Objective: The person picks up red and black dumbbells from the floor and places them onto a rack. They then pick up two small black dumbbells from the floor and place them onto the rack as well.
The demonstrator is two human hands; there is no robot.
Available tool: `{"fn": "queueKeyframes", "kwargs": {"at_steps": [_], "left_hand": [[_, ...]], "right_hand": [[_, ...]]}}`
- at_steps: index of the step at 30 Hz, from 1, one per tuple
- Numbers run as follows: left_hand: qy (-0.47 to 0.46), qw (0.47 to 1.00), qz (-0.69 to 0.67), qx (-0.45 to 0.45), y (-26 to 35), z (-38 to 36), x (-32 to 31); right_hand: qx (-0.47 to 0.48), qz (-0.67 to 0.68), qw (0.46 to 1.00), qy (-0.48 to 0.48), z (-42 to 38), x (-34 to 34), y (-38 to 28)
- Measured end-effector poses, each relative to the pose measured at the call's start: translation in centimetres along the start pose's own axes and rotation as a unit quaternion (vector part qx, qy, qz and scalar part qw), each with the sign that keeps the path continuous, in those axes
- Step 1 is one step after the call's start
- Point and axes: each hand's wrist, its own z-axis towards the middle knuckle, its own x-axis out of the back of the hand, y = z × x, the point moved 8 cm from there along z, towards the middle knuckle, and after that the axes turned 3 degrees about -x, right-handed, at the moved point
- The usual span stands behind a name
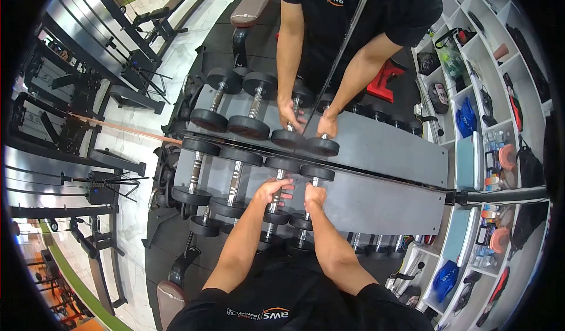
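Observation:
My left hand (274,191) lies at the handle of a dumbbell (277,215) with round black heads and a shiny metal grip. Its fingers are spread and stretch past the handle rather than wrapping it. Just to the right, my right hand (315,196) is closed round the handle of a neighbouring dumbbell (317,172), whose far head points to the mirror. Both dumbbells rest on the grey top shelf (376,204) of a rack. Two larger dumbbells, a middle one (236,181) and an outer one (196,172), lie to the left of my left hand.
A wall mirror (382,145) behind the rack reflects my arms and the weights. More dumbbells (204,225) sit on a lower tier. White cubby shelves (471,260) with bags and bottles stand at right. Gym machines (88,184) fill the left, with a padded bench (171,298) at lower left.

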Motion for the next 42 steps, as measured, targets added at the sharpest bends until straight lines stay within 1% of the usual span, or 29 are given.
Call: {"fn": "queueKeyframes", "kwargs": {"at_steps": [7,10,13,19,22,28,32,35,38,42], "left_hand": [[-0.046,0.999,0.007,0.013,0.5,-1.1,-0.7],[-0.097,0.995,-0.006,0.012,0.5,-0.9,-1.2],[-0.106,0.994,-0.028,-0.024,0.6,-1.2,-1.6],[0.017,0.998,0.031,-0.06,0.5,-0.4,0.0],[0.107,0.99,0.027,-0.083,0.9,-1.2,-0.1],[0.13,0.987,0.045,-0.08,1.4,-1.6,-0.5],[0.164,0.982,0.05,-0.076,1.3,-1.3,-0.4],[0.196,0.977,0.047,-0.064,0.8,-0.4,0.0],[0.224,0.971,0.053,-0.057,0.7,-0.6,0.1],[0.245,0.966,0.054,-0.057,0.4,0.2,0.4]], "right_hand": [[0.012,0.002,1.0,0.006,0.6,-0.2,0.1],[0.007,-0.002,1.0,0.011,0.7,-0.3,0.2],[0.007,-0.01,1.0,0.016,0.3,-0.1,0.0],[0.005,-0.012,1.0,0.01,0.4,-0.2,0.1],[-0.004,-0.012,1.0,0.001,0.9,-0.5,0.2],[0.003,0.009,1.0,-0.005,1.0,-0.6,0.3],[-0.005,0.021,1.0,-0.013,1.9,-0.9,0.9],[0.008,0.038,0.999,-0.026,2.8,-1.3,1.5],[0.022,0.079,0.993,-0.088,6.3,-3.1,3.4],[-0.013,0.133,0.976,-0.172,3.9,-2.2,2.3]]}}
